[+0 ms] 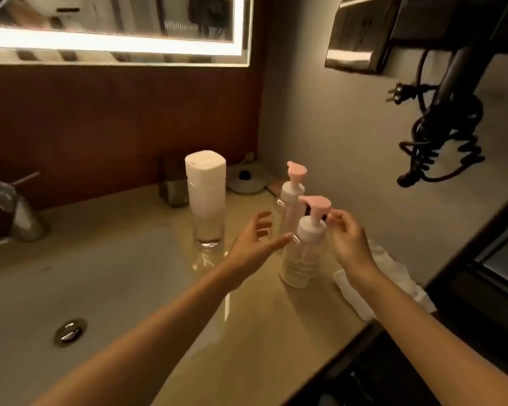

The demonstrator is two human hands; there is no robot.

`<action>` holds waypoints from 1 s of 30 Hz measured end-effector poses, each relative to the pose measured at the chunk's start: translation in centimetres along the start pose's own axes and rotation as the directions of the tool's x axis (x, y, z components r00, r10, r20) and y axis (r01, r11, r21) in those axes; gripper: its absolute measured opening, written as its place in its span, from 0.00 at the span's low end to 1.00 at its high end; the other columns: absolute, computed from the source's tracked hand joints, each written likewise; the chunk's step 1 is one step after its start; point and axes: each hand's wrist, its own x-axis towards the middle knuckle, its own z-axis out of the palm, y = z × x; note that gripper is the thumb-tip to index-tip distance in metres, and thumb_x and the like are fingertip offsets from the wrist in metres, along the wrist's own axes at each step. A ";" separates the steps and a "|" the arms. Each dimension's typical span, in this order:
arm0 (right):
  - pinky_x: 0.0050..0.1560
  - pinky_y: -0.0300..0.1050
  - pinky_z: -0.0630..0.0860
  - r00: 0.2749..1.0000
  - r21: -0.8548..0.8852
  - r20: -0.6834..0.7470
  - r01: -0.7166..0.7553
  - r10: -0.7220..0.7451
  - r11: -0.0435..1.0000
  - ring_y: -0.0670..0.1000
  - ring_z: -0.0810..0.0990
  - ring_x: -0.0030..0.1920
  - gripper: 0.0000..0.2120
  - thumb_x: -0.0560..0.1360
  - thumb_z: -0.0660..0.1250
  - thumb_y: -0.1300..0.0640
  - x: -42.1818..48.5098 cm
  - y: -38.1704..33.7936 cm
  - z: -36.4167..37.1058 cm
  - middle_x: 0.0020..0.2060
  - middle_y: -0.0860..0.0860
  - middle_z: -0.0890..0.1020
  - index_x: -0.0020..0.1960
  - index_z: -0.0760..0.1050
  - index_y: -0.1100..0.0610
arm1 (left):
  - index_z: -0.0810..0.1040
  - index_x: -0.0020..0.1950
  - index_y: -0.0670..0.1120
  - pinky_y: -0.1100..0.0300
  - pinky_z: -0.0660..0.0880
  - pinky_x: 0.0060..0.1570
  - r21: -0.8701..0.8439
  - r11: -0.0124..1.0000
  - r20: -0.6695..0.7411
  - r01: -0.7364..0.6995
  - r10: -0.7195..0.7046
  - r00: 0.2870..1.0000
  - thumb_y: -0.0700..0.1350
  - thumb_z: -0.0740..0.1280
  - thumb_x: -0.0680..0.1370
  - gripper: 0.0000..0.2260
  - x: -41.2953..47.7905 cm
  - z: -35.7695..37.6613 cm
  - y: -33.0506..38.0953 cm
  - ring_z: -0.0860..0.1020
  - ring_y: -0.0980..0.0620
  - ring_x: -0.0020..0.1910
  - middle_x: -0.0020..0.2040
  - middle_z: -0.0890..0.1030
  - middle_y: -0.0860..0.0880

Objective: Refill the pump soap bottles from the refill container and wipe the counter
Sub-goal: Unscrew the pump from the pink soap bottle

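Left hand [254,244] open, fingers spread, holding nothing; forefinger tip at near bottle [301,259] shoulder. Right hand [349,241] fingers curled at its pump neck; cannot tell if gripping. Far bottle [291,206] just behind, 12 o'clock. Refill [206,197] 10 o'clock, apart. Cloth [393,273] 3 o'clock. Sink [71,273] 9 o'clock. Bare counter [261,332] 6 o'clock.

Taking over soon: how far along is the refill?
Nothing looks done: near pump bottle holds little liquid, far pump bottle looks empty, pumps on. In hand: left hand reaches for the near one, right hand at its pump. Left: pouring from the capped refill container, wiping with the cloth.
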 end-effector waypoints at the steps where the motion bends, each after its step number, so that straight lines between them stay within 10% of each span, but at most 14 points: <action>1: 0.47 0.44 0.69 0.999 0.014 0.031 0.016 -0.016 1.000 0.49 0.74 0.48 0.10 0.80 0.55 0.56 -0.2 0.4 0.4 0.48 0.50 0.77 0.56 0.74 0.55 | 0.60 0.72 0.54 0.60 0.70 0.56 0.035 0.999 0.040 -0.019 0.018 0.999 0.54 0.72 0.70 0.34 0.1 0.5 -0.6 0.69 0.55 0.62 0.67 0.69 0.51; 9: 0.59 0.55 0.73 0.993 0.064 0.050 0.099 -0.102 0.993 0.53 0.76 0.55 0.08 0.80 0.56 0.54 -1.5 1.2 1.7 0.50 0.49 0.78 0.48 0.73 0.46 | 0.60 0.73 0.51 0.83 0.65 0.41 0.094 0.972 0.141 -0.217 0.202 0.969 0.44 0.73 0.70 0.35 -1.0 2.1 -3.8 0.69 0.60 0.60 0.62 0.71 0.55; 13: 0.56 0.57 0.74 0.981 0.093 0.099 0.159 -0.168 0.983 0.56 0.77 0.53 0.12 0.80 0.57 0.54 -4.6 0.4 2.5 0.46 0.51 0.79 0.41 0.74 0.47 | 0.62 0.70 0.52 0.68 0.71 0.47 0.106 0.963 0.051 -0.248 0.244 0.968 0.45 0.75 0.69 0.34 -3.9 0.8 -4.3 0.72 0.56 0.58 0.59 0.72 0.54; 22: 0.45 0.36 0.71 0.914 0.154 0.281 0.258 -0.292 0.954 0.43 0.74 0.44 0.12 0.81 0.53 0.53 -15.0 -1.8 5.9 0.43 0.45 0.76 0.59 0.72 0.52 | 0.61 0.66 0.54 0.58 0.73 0.55 0.112 0.973 -0.060 -0.203 0.211 0.976 0.46 0.75 0.67 0.33 -14.9 -3.8 -5.6 0.73 0.53 0.59 0.61 0.71 0.52; 30: 0.50 0.50 0.74 0.855 0.196 0.374 0.305 -0.359 0.932 0.52 0.75 0.47 0.10 0.81 0.53 0.52 -21.6 -3.7 9.0 0.45 0.53 0.78 0.49 0.73 0.52 | 0.61 0.65 0.54 0.49 0.72 0.60 0.108 0.977 -0.202 -0.185 0.204 0.958 0.44 0.75 0.67 0.32 -22.2 -7.3 -6.4 0.74 0.50 0.59 0.60 0.73 0.50</action>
